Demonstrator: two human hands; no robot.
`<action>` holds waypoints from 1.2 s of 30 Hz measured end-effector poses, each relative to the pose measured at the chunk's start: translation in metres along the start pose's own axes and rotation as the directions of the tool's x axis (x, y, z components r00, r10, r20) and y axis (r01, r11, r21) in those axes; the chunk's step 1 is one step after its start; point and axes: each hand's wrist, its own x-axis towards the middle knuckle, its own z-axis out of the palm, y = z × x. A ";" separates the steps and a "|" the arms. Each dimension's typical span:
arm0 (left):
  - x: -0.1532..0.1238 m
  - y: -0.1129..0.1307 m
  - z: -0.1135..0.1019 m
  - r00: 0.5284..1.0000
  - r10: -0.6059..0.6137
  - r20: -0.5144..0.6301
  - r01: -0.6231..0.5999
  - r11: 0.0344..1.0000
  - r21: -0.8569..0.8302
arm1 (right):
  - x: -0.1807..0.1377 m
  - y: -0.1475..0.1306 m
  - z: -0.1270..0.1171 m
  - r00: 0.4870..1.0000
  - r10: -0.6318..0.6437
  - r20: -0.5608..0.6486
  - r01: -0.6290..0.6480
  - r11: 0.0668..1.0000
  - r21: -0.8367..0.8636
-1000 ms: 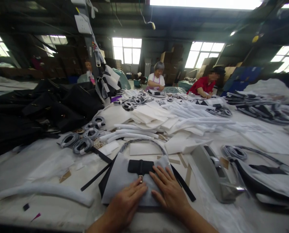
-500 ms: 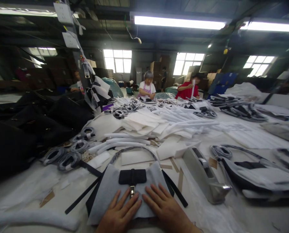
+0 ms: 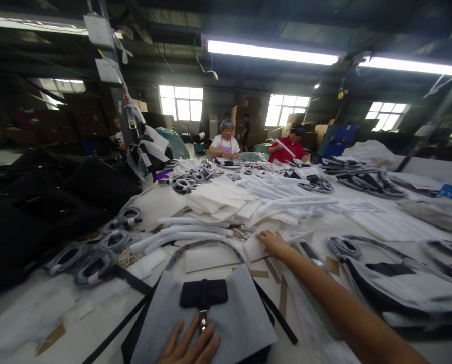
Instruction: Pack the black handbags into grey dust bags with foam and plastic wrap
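- Black handbag placed on table, directly in front of wearer; looped handle pointed away, bag front covered by grey protective sheet.
- Left hand: laid palm-down on sheet, fingers slightly spread, beside metal clasp; nothing seen gripped.
- Right hand: stretched out past bag, fingertips set on white foam sheet; whether it is pinched cannot be told.
- Tape dispenser partly hidden by right forearm.
- Step, as judged: bag steadied with left hand while packing material is reached for with right.
- Next move, as judged: foam edge to be pinched cleanly, one piece only, with bag cover kept unshifted.
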 end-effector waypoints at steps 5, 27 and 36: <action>0.001 0.008 -0.005 0.996 -0.086 0.003 0.086 0.995 -0.052 | 0.008 0.010 -0.033 0.998 -0.056 -0.017 0.056 0.998 -0.028; 0.020 0.025 -0.037 0.859 -0.363 0.362 0.504 0.731 -0.461 | -0.096 -0.178 0.014 0.830 -0.554 -0.063 0.545 0.782 0.303; 0.016 0.031 -0.033 0.851 -0.419 0.317 0.526 0.679 -0.512 | -0.119 -0.172 0.007 0.800 -0.600 -0.007 0.590 0.785 0.188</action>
